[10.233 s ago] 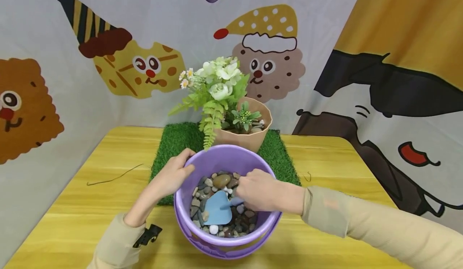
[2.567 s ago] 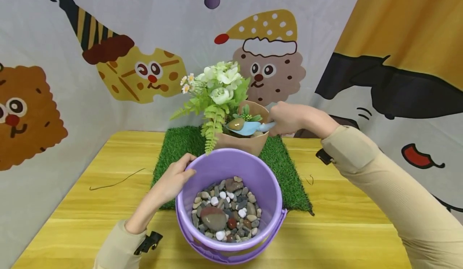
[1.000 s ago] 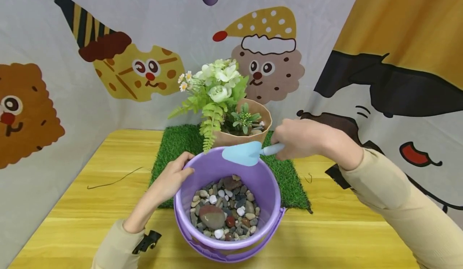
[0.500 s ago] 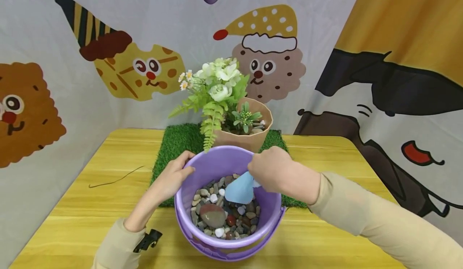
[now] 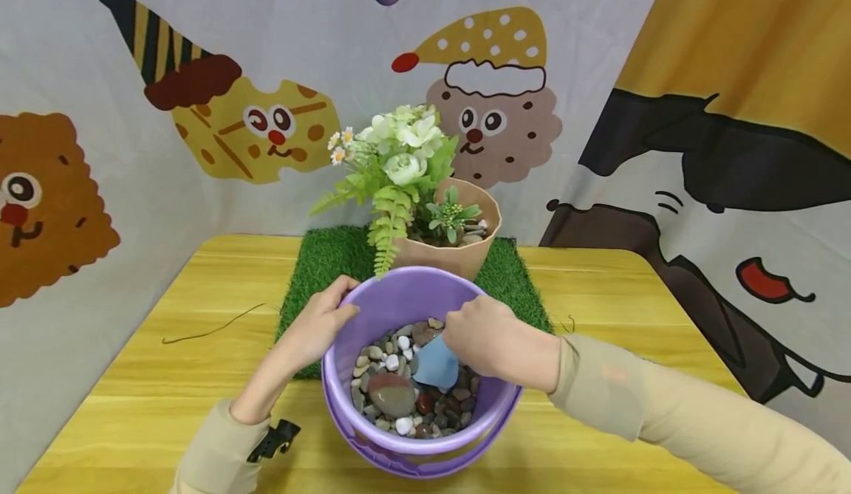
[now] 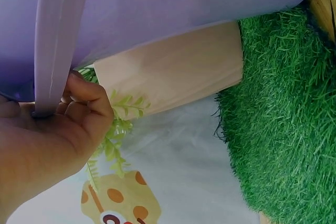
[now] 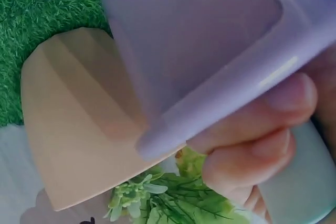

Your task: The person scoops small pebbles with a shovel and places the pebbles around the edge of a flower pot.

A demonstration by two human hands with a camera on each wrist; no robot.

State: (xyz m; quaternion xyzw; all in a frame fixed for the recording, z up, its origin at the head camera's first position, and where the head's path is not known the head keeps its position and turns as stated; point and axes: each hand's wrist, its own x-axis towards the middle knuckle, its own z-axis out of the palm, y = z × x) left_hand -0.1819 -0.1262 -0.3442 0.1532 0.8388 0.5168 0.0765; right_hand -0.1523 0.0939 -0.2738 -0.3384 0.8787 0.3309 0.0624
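In the head view a purple bucket (image 5: 405, 291) stands on the table, its bottom covered with pebbles (image 5: 392, 394) of several colours. My left hand (image 5: 319, 324) grips the bucket's left rim, thumb inside; the left wrist view shows the fingers (image 6: 86, 95) curled at the rim from outside. My right hand (image 5: 488, 335) is inside the bucket and holds a light blue toy shovel (image 5: 435, 362) by its handle. The blade points down among the pebbles, its edge against them. In the right wrist view the curled fingers (image 7: 252, 163) are round the pale blue handle (image 7: 302, 182).
Behind the bucket a tan flowerpot (image 5: 445, 258) holds white flowers (image 5: 405, 147), ferns and some stones. It stands on a green turf mat (image 5: 332, 250). Thin dark wires (image 5: 213, 329) lie on the yellow wooden table (image 5: 166, 398). A cartoon-printed cloth (image 5: 372, 58) hangs behind.
My right hand has brought the shovel from above the bucket's far rim down and left into the pebbles. Earlier it tipped a brown stone over the flowerpot. My left hand keeps its grip.
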